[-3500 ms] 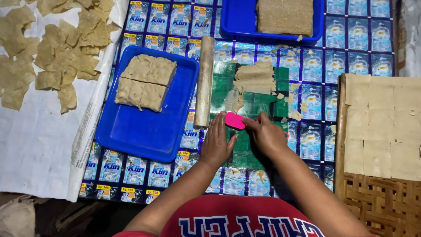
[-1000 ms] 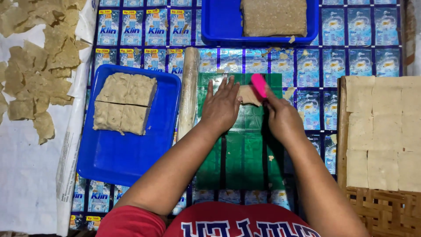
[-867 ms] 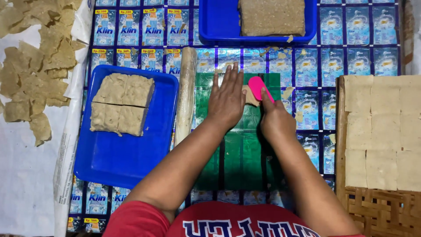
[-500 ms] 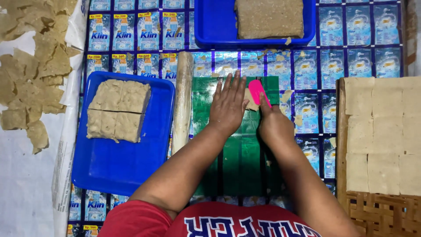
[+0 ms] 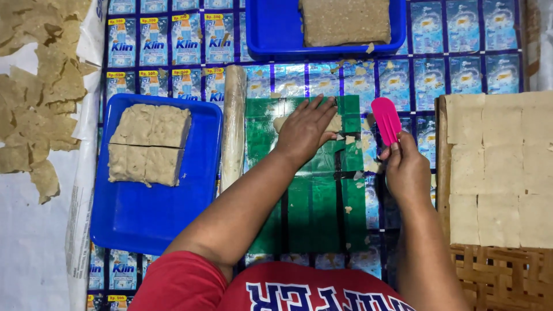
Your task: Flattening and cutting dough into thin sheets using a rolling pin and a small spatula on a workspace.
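The left hand (image 5: 304, 129) covers most of the dough piece (image 5: 333, 122), so its shape's probably unclear; top blue tray (image 5: 271, 34) is cropped.

The pink scraper (image 5: 386, 120) looks like smooth, slightly glossy plastic. The green sheet (image 5: 314, 190) is shiny plastic film, a little wrinkled. The blue tray (image 5: 144, 216) is hard plastic with a soft shine, and the dough block (image 5: 148, 144) in it is matt and grainy – beige, rough at the edges. The rolling pin (image 5: 233, 124) seems dull wood. The woven mat (image 5: 501, 276) is matt bamboo or cane.
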